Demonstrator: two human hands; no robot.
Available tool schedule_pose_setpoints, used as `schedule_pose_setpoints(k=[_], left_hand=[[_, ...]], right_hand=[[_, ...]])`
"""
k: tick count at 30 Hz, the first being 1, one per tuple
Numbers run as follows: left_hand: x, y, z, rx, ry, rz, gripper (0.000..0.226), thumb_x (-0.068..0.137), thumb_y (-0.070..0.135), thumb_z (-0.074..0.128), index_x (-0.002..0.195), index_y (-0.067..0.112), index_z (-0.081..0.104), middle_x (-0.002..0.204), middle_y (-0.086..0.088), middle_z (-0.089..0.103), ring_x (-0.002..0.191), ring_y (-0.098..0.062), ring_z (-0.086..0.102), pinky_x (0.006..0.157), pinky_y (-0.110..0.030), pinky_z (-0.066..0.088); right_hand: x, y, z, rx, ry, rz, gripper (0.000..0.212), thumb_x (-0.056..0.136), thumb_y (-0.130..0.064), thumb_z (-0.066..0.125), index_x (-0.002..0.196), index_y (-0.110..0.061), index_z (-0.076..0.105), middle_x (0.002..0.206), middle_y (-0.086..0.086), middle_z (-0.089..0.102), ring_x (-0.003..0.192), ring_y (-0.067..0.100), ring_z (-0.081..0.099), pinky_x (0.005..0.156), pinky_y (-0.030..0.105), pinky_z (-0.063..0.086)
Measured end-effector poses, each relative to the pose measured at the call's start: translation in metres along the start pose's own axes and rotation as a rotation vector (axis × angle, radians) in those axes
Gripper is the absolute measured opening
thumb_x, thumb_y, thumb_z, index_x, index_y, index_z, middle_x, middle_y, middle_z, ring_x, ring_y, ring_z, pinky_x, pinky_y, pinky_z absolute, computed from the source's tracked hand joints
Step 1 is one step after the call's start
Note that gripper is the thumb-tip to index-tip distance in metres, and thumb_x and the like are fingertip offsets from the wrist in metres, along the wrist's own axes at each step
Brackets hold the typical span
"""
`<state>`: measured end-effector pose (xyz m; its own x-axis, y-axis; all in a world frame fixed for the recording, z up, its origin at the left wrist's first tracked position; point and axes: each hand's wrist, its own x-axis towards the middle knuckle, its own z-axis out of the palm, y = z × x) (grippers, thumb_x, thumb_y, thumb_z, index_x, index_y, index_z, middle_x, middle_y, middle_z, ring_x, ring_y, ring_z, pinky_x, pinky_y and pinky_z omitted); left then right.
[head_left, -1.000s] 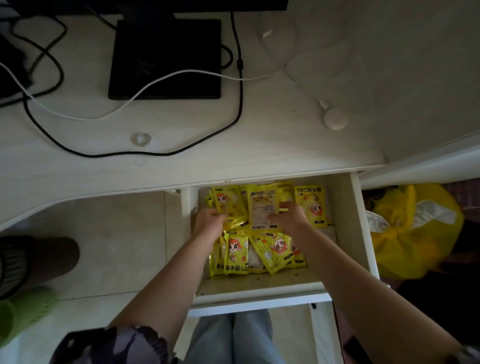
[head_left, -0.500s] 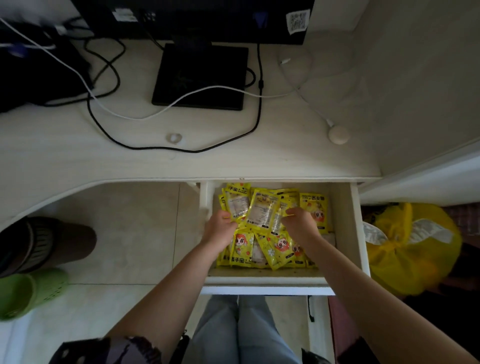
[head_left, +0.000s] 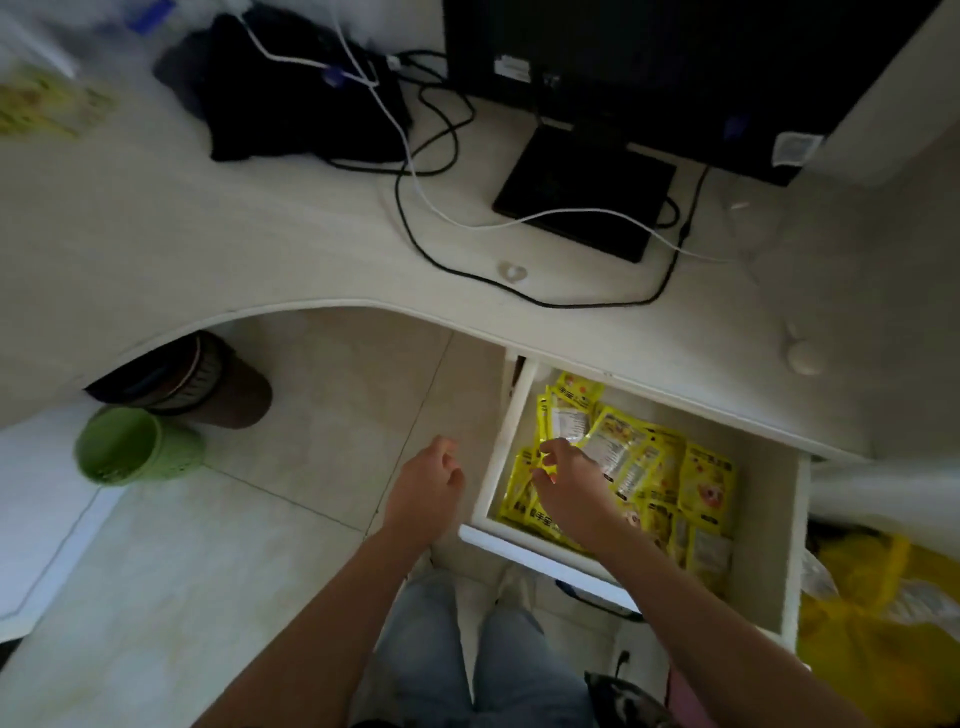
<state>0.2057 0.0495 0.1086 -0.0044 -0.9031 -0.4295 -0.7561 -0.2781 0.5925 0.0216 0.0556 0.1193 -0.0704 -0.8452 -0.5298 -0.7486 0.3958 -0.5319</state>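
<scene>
The right hand is inside the white pull-out desk drawer, in the centre right of the frame. Its fingers are curled down and pinch the edge of one of the yellow printed foil sachets, and a strip of yellow shows between thumb and fingers. The sachets lie in an overlapping heap on the drawer floor, directly under the hand and spreading to its right and above it.

The left hand is outside the drawer, just left of its side wall and over the floor. Its fingers hang loosely curled and hold nothing.

Surface and room:
- The pale wood-grain curved desk crosses the upper half of the frame.
- A black flat monitor stands at upper right, with a thin black cable looped in front of it.
- On the beige tiled floor at left are a green plastic basket and, touching it, a brown round bin.
- A yellow plastic bag sits at lower right.
</scene>
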Motion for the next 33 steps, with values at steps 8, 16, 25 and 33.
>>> schedule_pose_setpoints(k=[8, 16, 25, 33], left_hand=[[-0.029, -0.099, -0.081, 0.040, 0.170, -0.183, 0.028, 0.094, 0.019, 0.048, 0.122, 0.021, 0.052, 0.105, -0.001, 0.067, 0.095, -0.016, 0.063, 0.078, -0.029, 0.052], [-0.026, -0.188, -0.165, 0.088, 0.263, -0.285, 0.026, 0.094, 0.026, 0.046, 0.120, 0.026, 0.053, 0.101, 0.002, 0.067, 0.091, -0.015, 0.061, 0.075, -0.030, 0.052], [0.005, -0.250, -0.253, 0.044, 0.425, -0.315, 0.024, 0.094, 0.027, 0.048, 0.117, 0.024, 0.054, 0.104, 0.002, 0.065, 0.093, -0.015, 0.060, 0.075, -0.028, 0.049], [0.057, -0.272, -0.300, -0.121, 0.443, -0.390, 0.024, 0.093, 0.024, 0.050, 0.116, 0.022, 0.056, 0.100, 0.003, 0.066, 0.092, -0.014, 0.061, 0.079, -0.033, 0.054]], right_hand=[[0.010, -0.103, 0.070, -0.129, -0.108, -0.172, 0.030, 0.089, -0.017, 0.049, 0.117, -0.009, 0.053, 0.115, 0.014, 0.060, 0.106, 0.032, 0.058, 0.087, 0.036, 0.048], [0.029, -0.212, 0.146, -0.211, -0.181, -0.274, 0.032, 0.092, -0.017, 0.043, 0.123, -0.012, 0.050, 0.121, 0.010, 0.056, 0.108, 0.025, 0.056, 0.092, 0.036, 0.048], [0.055, -0.310, 0.192, -0.301, -0.190, -0.386, 0.035, 0.094, -0.021, 0.045, 0.128, -0.012, 0.049, 0.127, 0.008, 0.055, 0.115, 0.023, 0.053, 0.097, 0.032, 0.043], [0.114, -0.395, 0.206, -0.350, -0.203, -0.476, 0.033, 0.091, -0.018, 0.047, 0.123, -0.010, 0.053, 0.121, 0.011, 0.058, 0.112, 0.029, 0.055, 0.091, 0.034, 0.044]])
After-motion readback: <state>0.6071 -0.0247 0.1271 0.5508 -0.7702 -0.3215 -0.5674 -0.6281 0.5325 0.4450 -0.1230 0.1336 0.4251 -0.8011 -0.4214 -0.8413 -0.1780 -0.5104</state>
